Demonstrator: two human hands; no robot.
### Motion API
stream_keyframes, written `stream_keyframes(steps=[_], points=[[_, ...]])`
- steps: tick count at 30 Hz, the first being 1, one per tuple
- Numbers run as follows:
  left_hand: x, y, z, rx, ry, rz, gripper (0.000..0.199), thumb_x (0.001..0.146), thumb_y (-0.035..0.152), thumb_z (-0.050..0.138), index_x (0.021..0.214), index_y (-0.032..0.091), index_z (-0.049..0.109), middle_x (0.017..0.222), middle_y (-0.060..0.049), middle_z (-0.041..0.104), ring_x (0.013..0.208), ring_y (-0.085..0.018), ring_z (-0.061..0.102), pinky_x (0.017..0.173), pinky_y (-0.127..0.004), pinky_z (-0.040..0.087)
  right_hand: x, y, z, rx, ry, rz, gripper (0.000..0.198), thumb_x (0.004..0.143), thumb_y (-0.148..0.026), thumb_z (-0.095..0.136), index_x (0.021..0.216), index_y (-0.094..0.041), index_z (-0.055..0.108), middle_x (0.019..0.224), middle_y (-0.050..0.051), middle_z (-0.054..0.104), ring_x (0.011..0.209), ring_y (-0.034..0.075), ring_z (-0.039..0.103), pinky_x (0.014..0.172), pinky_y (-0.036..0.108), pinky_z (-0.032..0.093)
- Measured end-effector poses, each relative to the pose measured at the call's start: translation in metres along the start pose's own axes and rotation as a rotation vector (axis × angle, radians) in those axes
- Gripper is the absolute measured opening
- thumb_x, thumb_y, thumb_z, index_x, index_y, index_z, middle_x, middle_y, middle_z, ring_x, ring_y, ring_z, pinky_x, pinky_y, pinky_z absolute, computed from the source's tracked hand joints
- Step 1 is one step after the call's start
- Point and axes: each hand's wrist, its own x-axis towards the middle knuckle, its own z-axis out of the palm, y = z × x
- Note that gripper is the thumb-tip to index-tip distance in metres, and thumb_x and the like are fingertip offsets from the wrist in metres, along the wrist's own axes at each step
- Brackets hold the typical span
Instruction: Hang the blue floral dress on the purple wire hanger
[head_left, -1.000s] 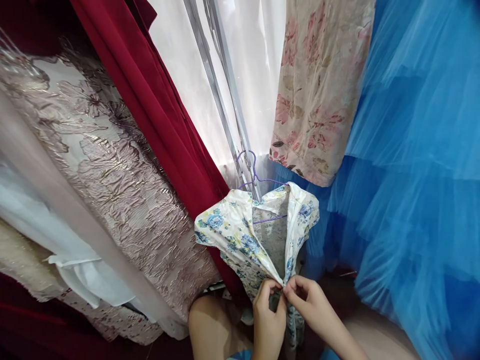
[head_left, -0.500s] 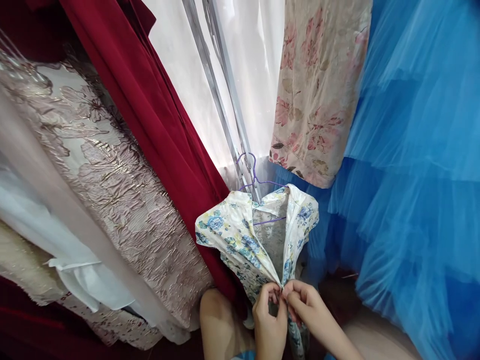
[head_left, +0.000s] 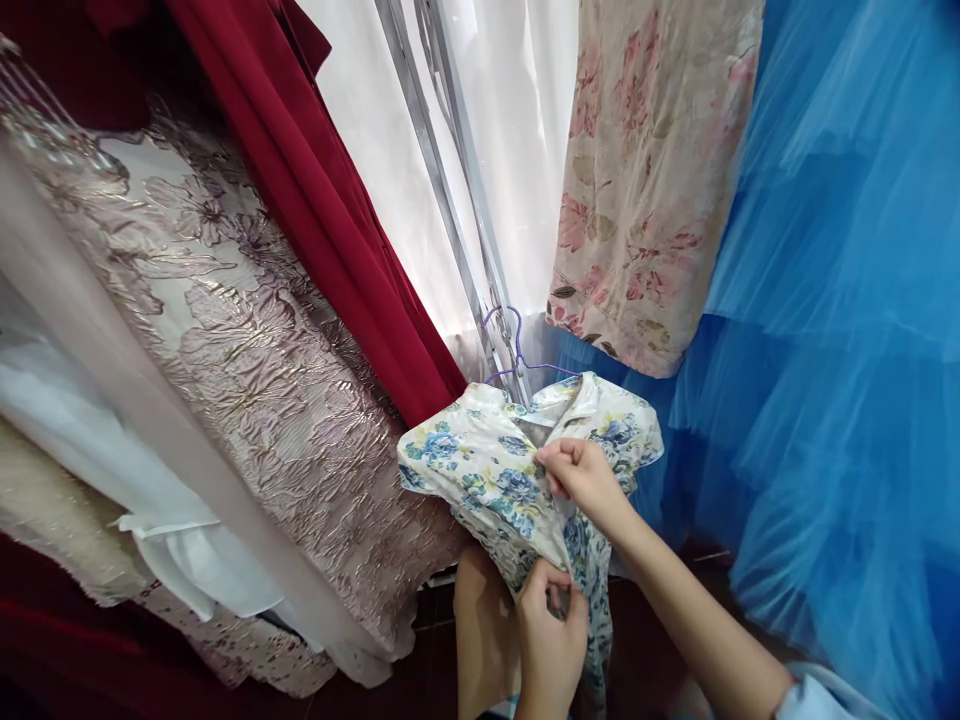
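Observation:
A white dress with blue and yellow flowers hangs by its shoulders on a thin purple hanger. My left hand pinches the lower front of the dress, thumb and fingers closed on the cloth edge. Higher up, just below the collar, my right hand is closed in a pinch at the front opening. Whatever small part sits between its fingertips, such as a zip pull, is hidden. Between the two hands the front edges lie together; above my right hand the neck is open.
Grey metal poles rise behind the hanger. On the left hang a dark red garment and a pink textured garment. To the right are a beige floral garment and a blue ruffled tulle dress. My bare knee is below.
My right hand has slid up the dress front from beside my left hand to near the collar. The front edges, spread apart before, now meet along that stretch. My left hand stays low.

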Motion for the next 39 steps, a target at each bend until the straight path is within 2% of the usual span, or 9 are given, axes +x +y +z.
stream_keyframes(steps=[4,8,14,18,21,25,28,32,39], points=[[0.004,0.003,0.003,0.018,-0.031,-0.014,0.012,0.075,0.012,0.057,0.069,0.019,0.051,0.061,0.004,0.038,0.059,-0.013,0.043,0.059,-0.023,0.036,0.04,-0.021,0.002,0.04,0.01,-0.079,0.03,0.082,-0.04,0.064,0.063,-0.017,0.06,0.043,-0.004,0.052,0.038,0.007,0.035,0.042,0.022,0.026],[-0.003,-0.002,0.008,0.051,-0.073,-0.035,0.013,0.074,0.009,0.056,0.069,0.019,0.05,0.061,0.004,0.039,0.058,-0.013,0.042,0.058,-0.023,0.034,0.059,-0.036,0.004,0.074,0.06,-0.131,0.028,0.081,-0.035,0.064,0.06,-0.017,0.059,0.046,-0.003,0.053,0.04,0.008,0.036,0.043,0.022,0.027],[-0.011,-0.021,0.006,0.107,-0.105,-0.05,0.009,0.078,0.012,0.057,0.072,0.018,0.054,0.062,0.003,0.043,0.059,-0.014,0.046,0.06,-0.024,0.036,0.055,-0.044,0.007,0.071,0.06,-0.152,0.024,0.081,-0.034,0.063,0.066,-0.017,0.06,0.047,-0.004,0.052,0.042,0.008,0.037,0.044,0.022,0.028],[0.006,-0.027,-0.017,0.034,-0.195,-0.074,0.009,0.088,0.02,0.054,0.083,0.018,0.061,0.073,-0.002,0.06,0.071,-0.018,0.058,0.067,-0.025,0.044,0.043,-0.043,0.002,0.043,0.049,-0.136,0.022,0.083,-0.037,0.062,0.076,-0.017,0.061,0.047,-0.005,0.053,0.041,0.009,0.039,0.044,0.021,0.029],[0.036,-0.004,-0.044,0.006,-0.144,0.014,0.014,0.093,0.027,0.054,0.088,0.018,0.063,0.08,-0.003,0.065,0.077,-0.018,0.061,0.073,-0.026,0.046,0.036,-0.041,-0.005,-0.001,0.027,-0.151,0.022,0.085,-0.037,0.061,0.077,-0.017,0.061,0.048,-0.005,0.054,0.041,0.008,0.039,0.043,0.021,0.028],[0.098,0.062,-0.072,-0.007,-0.012,0.3,0.02,0.096,0.027,0.052,0.111,0.02,0.064,0.092,-0.003,0.066,0.084,-0.016,0.062,0.081,-0.026,0.047,0.029,-0.038,-0.009,-0.051,0.007,-0.174,0.019,0.086,-0.034,0.059,0.078,-0.017,0.06,0.049,-0.004,0.055,0.042,0.009,0.042,0.045,0.021,0.031],[0.142,0.107,-0.08,0.019,-0.086,0.381,0.034,0.098,0.028,0.05,0.131,0.023,0.055,0.085,0.0,0.062,0.074,-0.013,0.058,0.073,-0.024,0.045,0.025,-0.039,-0.01,-0.077,-0.018,-0.209,0.017,0.088,-0.032,0.058,0.079,-0.018,0.059,0.05,-0.004,0.055,0.046,0.01,0.047,0.048,0.021,0.035],[0.167,0.134,-0.079,0.103,-0.233,0.401,0.016,0.097,0.029,0.052,0.104,0.021,0.065,0.073,0.002,0.061,0.063,-0.011,0.052,0.061,-0.022,0.039,0.023,-0.041,-0.012,-0.101,-0.055,-0.24,0.018,0.09,-0.032,0.057,0.078,-0.018,0.057,0.051,-0.004,0.055,0.047,0.01,0.047,0.05,0.022,0.036],[0.158,0.136,-0.068,-0.284,-0.141,0.282,0.017,0.095,0.031,0.058,0.084,0.018,0.057,0.067,0.002,0.056,0.066,-0.012,0.055,0.063,-0.021,0.043,0.023,-0.028,-0.002,-0.172,0.014,-0.293,0.016,0.089,-0.03,0.055,0.079,-0.019,0.052,0.058,-0.006,0.046,0.049,0.009,0.039,0.047,0.021,0.028]])
